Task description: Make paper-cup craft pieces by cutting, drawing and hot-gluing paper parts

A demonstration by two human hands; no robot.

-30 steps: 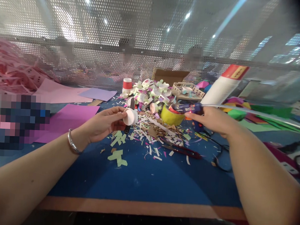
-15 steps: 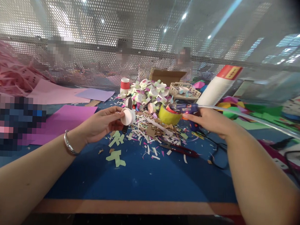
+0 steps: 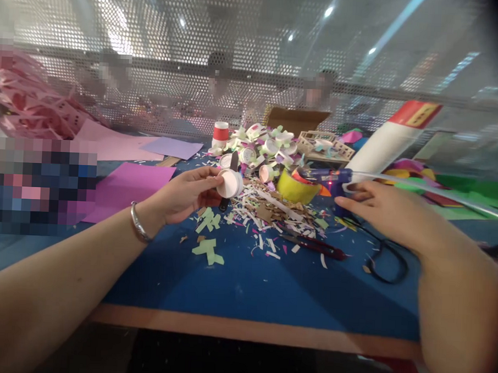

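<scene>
So, change is on the right: half a second ago the right hand (image 3: pixel 390 212) was wrapped on the glue gun (image 3: pixel 338 182); now its fingers are spread just beside the handle, can't confirm contact. Gun's front sits over the yellow bowl (image 3: pixel 296 188), right of the scrap heap (image 3: pixel 266 212), well back from the worktop (image 3: pixel 244 291)'s near edge. Reads as gun parked, right hand free. Left hand (image 3: pixel 188 195) unchanged: thumb and fingers pinch the white cap (image 3: pixel 229 184), black strip (image 3: pixel 234 160) poking out above and below, held left of the heap, mid-worktop.
</scene>
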